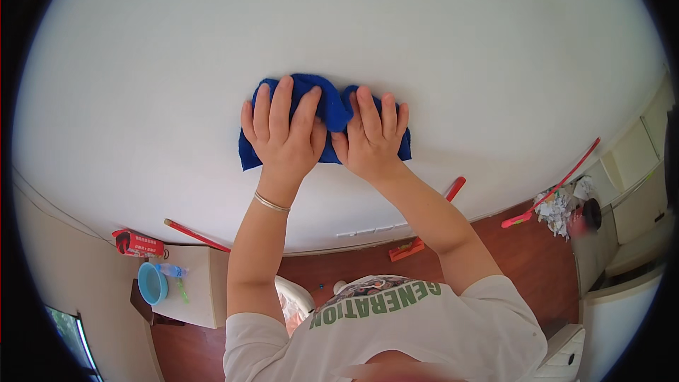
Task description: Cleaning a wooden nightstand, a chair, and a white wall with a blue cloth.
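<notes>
A blue cloth (pixel 331 101) lies bunched and folded against a white wall (pixel 339 21). My left hand (pixel 286 127) presses on its left part with the fingers spread over the fabric; a silver bangle sits on that wrist. On the cloth's right part rests my right hand (pixel 374 135), fingertips near its upper edge. Both thumbs lie close to the middle of the cloth. A flap of fabric bulges between the two hands, and its lower corners hang out at either side.
At lower left, a white cabinet (pixel 199 286) holds a light-blue basin (pixel 152 284), a plastic bottle (pixel 172 270) and a red package (pixel 139 244). Red poles (pixel 196 235) lean at the wall. Right, crumpled paper (pixel 554 209) lies by a red-headed broom (pixel 515 220) on the reddish floor (pixel 493 244).
</notes>
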{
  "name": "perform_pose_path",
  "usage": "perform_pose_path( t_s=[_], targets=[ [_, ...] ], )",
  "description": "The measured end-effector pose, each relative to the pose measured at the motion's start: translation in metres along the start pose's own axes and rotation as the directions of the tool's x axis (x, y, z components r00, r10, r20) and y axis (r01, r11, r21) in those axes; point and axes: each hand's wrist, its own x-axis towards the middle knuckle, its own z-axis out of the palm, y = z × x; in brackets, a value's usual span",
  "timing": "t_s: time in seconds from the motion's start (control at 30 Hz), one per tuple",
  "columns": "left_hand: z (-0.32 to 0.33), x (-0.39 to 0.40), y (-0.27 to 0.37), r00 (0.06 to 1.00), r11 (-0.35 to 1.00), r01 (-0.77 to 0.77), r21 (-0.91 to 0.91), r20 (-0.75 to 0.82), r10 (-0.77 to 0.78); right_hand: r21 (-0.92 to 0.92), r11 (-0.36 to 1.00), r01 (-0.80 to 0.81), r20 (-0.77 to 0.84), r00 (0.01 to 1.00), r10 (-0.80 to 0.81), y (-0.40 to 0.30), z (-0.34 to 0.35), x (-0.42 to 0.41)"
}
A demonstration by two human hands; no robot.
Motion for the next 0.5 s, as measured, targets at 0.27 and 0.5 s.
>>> perform_pose_path(
  t_s=[0.27, 0.5],
  targets=[
    [0.005, -0.091, 0.0, 0.984, 0.992, 0.11, 0.057, 0.133, -0.117, 0.022, 0.989, 0.149, 0.108, 0.983, -0.15, -0.002, 0.001, -0.037],
    [0.001, 0.115, -0.018, 0.988, 0.985, 0.137, 0.102, -0.082, -0.129, 0.034, 0.998, -0.061, 0.079, 0.995, 0.059, 0.037, -0.009, 0.138]
  ],
)
